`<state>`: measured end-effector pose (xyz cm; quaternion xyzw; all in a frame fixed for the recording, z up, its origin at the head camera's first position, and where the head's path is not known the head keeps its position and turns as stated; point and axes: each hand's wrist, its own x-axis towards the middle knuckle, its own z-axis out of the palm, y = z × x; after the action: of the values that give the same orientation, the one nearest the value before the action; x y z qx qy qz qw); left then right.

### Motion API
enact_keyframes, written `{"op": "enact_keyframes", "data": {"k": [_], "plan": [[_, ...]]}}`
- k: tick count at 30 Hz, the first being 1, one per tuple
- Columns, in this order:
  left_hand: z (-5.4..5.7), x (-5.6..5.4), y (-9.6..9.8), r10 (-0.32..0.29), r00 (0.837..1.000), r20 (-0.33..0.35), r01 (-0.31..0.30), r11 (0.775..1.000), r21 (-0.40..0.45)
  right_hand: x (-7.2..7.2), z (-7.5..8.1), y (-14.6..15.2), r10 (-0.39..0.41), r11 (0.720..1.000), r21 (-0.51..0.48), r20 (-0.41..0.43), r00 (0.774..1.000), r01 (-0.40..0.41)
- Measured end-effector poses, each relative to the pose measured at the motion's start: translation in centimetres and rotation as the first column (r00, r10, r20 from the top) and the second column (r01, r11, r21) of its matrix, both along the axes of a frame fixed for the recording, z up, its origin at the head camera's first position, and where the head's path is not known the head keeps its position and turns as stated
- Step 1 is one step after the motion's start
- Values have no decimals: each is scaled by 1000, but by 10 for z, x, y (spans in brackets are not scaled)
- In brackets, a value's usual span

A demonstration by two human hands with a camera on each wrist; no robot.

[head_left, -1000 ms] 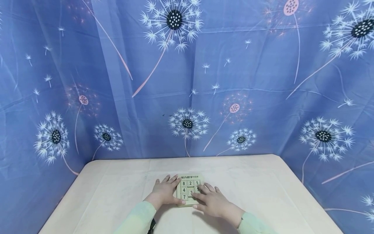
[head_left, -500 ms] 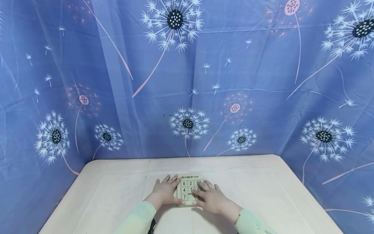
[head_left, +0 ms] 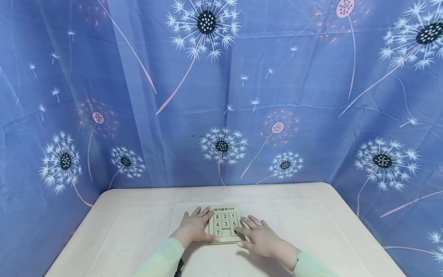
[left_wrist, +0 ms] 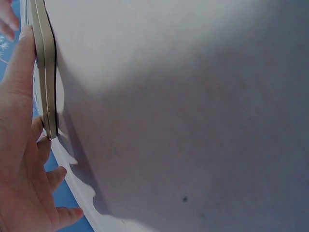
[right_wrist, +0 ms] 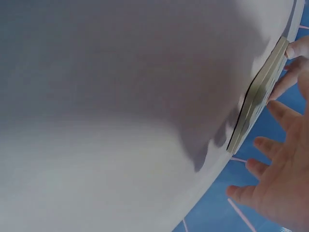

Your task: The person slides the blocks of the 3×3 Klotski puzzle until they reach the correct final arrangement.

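A pale sliding number puzzle (head_left: 226,240) lies on the table, its square tiles printed with digits. Eight, two and one make the top row; four, three and five the middle. Below, the seven tile (head_left: 217,232) and the six tile (head_left: 235,232) flank a vacant slot. My left hand (head_left: 195,226) rests along the puzzle's left side, fingers spread, thumb laid straight over the near left corner. In the left wrist view that thumb lies on the puzzle's edge (left_wrist: 47,72). At the right, my right hand (head_left: 261,239) has its index fingertip over the six tile, its other fingers extended off the puzzle.
A light cloth-covered table (head_left: 138,219) spreads around the puzzle. Blue curtains (head_left: 180,154) with dandelion prints stand behind it and at both sides. A small dark item (head_left: 179,267) shows beside the left sleeve (head_left: 164,256).
The three tile has slid up into the middle row, leaving the slot below it vacant. My right hand has shifted right, its index fingertip from the three tile to the six tile.
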<state>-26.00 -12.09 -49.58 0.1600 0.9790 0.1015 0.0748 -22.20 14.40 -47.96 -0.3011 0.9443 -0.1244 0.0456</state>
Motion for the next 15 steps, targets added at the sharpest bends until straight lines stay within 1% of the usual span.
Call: {"op": "enact_keyframes", "data": {"k": [6, 10, 15], "plan": [[1, 0, 0, 7, 1000, -1, -7, 1000, -5, 6, 0, 6, 11, 1000, 4, 2, 1000, -11], [2, 1, 1, 10, 1000, -5, -10, 1000, -9, 6, -1, 3, 20, 1000, 3, -7, 1000, -20], [3, 1, 1, 0, 1000, -15, 0, 1000, -15, 7, -5, -4, 14, 1000, 1, -1, 1000, -14]]}}
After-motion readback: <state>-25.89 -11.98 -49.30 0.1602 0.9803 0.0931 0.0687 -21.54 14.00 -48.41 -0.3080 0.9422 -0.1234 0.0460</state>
